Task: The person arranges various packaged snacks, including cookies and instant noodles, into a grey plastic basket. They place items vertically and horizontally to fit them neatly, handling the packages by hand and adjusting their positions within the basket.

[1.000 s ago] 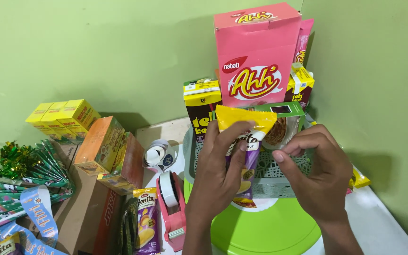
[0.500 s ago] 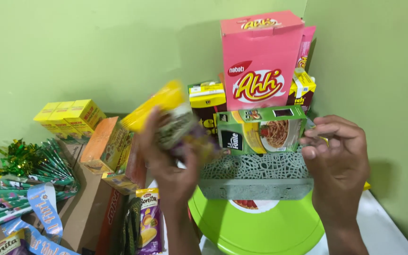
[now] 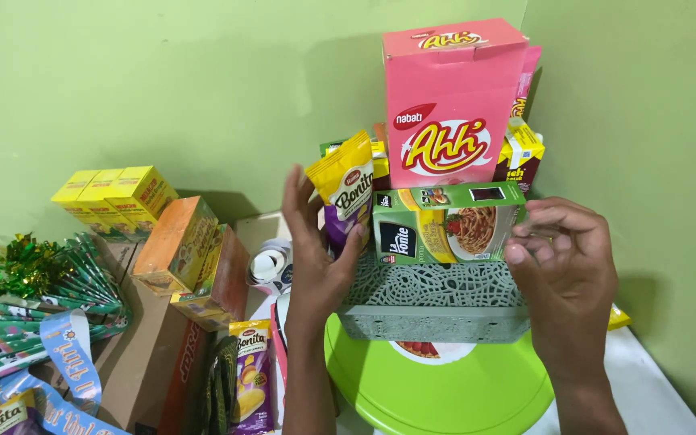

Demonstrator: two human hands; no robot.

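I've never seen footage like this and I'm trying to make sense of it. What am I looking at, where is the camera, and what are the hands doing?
There is no machine here: a person works with two bare hands, filmed by one camera worn on their head, looking down and forward.

The left hand holds a yellow and purple snack packet upright, beside a grey patterned basket. The right hand has its grip on the end of a green pasta box, which lies along the basket's top. Behind it stands a tall pink box.

The basket sits on a round lime-green surface. To the left lie yellow cartons, orange boxes, shiny green tinsel, a roll of tape and another snack packet.
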